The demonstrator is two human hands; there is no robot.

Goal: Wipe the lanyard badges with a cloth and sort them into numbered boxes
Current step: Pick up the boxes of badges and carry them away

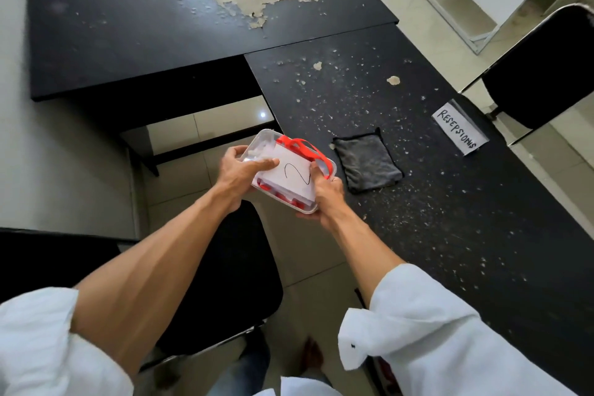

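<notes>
Both arms are reaching forward from rolled-up white sleeves (418,315), meeting in the middle of the frame around a clear plastic box (262,138). The box is being held in the air, tilted, just off the near-left edge of the black tabletop (450,219).

The left hand (238,167) is taking the box's left side. Its thumb is hooking over the far rim and its forefinger is lying straight across the white paper slip (286,175) marked with a hand-drawn 2 on top, so that grip is closed on the box. The right hand (328,193) is cupping the near right corner, fingers curling underneath and thumb pressing by the slip's edge. That grip is clamping the box too.

Red lanyards (300,146) are spilling out of the box at its far side and showing under the slip at the near side.

A folded grey cloth (366,159) is lying on the tabletop just right of the box. Further right, a paper sign (458,127) reading RESEPSIONIS is sitting near the edge.
</notes>
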